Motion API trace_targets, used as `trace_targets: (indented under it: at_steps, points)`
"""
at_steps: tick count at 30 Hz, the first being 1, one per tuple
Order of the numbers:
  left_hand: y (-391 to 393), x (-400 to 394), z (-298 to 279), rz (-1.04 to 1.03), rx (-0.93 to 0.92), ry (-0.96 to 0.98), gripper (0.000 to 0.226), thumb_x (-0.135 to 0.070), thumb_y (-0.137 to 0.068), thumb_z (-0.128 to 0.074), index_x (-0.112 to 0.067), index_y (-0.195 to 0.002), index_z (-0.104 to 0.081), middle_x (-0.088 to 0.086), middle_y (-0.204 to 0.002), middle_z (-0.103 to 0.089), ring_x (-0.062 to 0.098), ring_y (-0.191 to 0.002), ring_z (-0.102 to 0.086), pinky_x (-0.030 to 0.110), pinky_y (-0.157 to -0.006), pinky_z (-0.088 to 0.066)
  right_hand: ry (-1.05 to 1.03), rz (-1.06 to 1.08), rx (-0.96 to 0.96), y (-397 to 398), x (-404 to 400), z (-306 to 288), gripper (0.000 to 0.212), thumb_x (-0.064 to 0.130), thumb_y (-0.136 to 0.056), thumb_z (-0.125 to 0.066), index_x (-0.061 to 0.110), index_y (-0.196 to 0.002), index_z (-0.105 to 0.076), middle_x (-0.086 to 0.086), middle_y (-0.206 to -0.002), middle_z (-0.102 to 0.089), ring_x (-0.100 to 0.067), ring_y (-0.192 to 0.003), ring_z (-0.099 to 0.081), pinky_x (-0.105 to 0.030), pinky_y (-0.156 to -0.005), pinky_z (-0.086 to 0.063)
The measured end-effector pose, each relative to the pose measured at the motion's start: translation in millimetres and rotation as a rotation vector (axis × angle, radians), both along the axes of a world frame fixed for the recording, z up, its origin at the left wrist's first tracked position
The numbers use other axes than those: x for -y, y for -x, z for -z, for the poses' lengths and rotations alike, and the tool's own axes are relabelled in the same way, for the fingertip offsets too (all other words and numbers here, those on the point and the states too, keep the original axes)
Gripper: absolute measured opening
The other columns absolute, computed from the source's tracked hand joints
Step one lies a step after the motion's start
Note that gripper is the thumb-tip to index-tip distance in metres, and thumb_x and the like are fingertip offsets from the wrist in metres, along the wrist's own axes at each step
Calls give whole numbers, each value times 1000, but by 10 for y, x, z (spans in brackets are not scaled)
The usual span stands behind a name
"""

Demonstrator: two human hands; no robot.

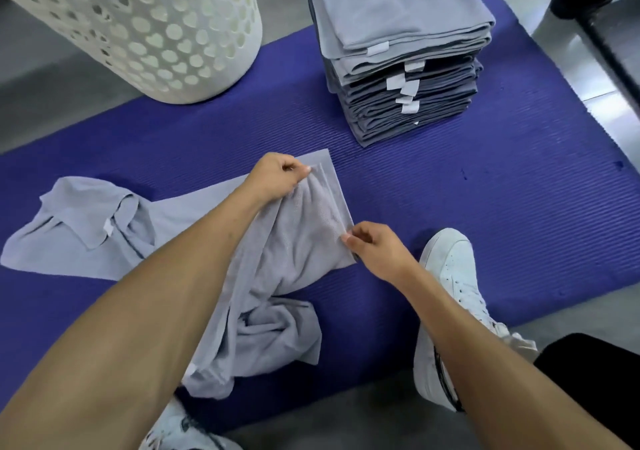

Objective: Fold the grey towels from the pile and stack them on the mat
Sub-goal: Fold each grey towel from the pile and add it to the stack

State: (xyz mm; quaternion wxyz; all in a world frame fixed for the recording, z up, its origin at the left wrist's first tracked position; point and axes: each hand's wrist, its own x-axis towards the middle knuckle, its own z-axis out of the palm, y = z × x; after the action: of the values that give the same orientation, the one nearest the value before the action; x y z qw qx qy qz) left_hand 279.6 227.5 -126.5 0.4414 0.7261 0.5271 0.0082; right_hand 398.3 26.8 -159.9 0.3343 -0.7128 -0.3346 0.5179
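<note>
Left hand and right hand each pinch a corner of the grey towel on the mat; the grip looks tight; best pull the edge taut and square before folding toward the stack.

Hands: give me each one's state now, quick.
Left hand: pinching the crumpled light grey towel.
Right hand: pinching the same towel's edge.

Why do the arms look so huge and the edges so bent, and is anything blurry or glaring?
Head view: the wide-angle lens swells the near forearms and curves the mat and laundry basket; lighting is soft and even, with only faint shadows under the left hand and right hand; a mild sheen on the floor; the towel stays fairly sharp.
</note>
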Motion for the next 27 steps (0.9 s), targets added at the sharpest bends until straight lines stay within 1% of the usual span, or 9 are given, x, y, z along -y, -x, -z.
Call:
trace_targets:
  at_steps: [4, 8, 12, 13, 16, 19, 22, 24, 27]
  points:
    - [-218, -274, 345, -2, -47, 3, 17, -29, -94, -65, -14, -89, -71, -8, -75, -61, 1, -64, -54, 7, -56, -39, 43, 51, -41, 1, -55, 207, 18, 29, -96, -62, 14, -86, -63, 11, -66, -58, 0, -56, -48, -17, -58, -42]
    - [-407, -512, 583, 32, -114, -65, 17, -24, -94, -64, -9, -95, -73, 0, -89, -66, 12, -84, -60, 18, -72, -41, 106, 17, 71, -5, -52, 396, 14, 24, -97, -59, 10, -94, -61, -6, -79, -65, -20, -64, -53, -33, -65, -49]
    - [-513, -550, 773, -16, -181, -112, 14, -30, -94, -62, -24, -83, -68, -3, -88, -67, 14, -83, -61, 25, -72, -43, 88, 118, 153, 12, -48, 442, 11, 21, -99, -57, 14, -96, -65, -1, -80, -68, -22, -74, -61, -21, -62, -47]
    - [-520, -534, 798, -33, -169, -132, 15, -30, -94, -62, -24, -83, -67, -4, -86, -66, 13, -80, -60, 26, -71, -44, 83, 139, 186, 38, -50, 457, 12, 22, -99, -56, 14, -95, -65, 2, -75, -65, -21, -74, -58, -21, -60, -46]
    - [-484, -479, 834, -49, -129, -193, 16, -30, -94, -61, -20, -83, -68, -4, -80, -66, 14, -74, -61, 27, -69, -47, 71, 162, 265, 127, -16, 492, 13, 26, -97, -58, 15, -93, -65, 11, -69, -56, -18, -87, -50, -26, -72, -44]
    - [-443, -440, 847, -45, -119, -242, 17, -30, -94, -61, -17, -85, -68, -3, -79, -66, 17, -73, -62, 27, -66, -46, 81, 134, 272, 135, 2, 504, 10, 29, -93, -64, 19, -94, -63, 7, -76, -60, -9, -91, -41, -11, -70, -37]
    - [-447, -416, 837, -75, -114, -243, 15, -29, -92, -61, -18, -86, -69, -1, -83, -69, 16, -74, -61, 26, -66, -45, 97, 116, 244, 96, 2, 501, 9, 28, -90, -68, 21, -94, -64, 6, -81, -65, -6, -91, -42, -4, -72, -35]
    - [-442, -395, 815, -101, -108, -229, 14, -28, -90, -61, -19, -84, -70, -2, -83, -70, 16, -74, -62, 25, -64, -44, 86, 104, 214, 82, 16, 493, 5, 22, -90, -68, 20, -93, -66, 6, -81, -67, -9, -90, -48, -4, -73, -36]
    - [-419, -371, 801, -96, -92, -221, 12, -24, -90, -59, -16, -86, -68, -1, -83, -69, 18, -77, -64, 26, -63, -48, 29, 80, 144, 58, 52, 475, 4, 10, -89, -67, 11, -92, -69, -1, -79, -71, -21, -80, -63, -18, -71, -46]
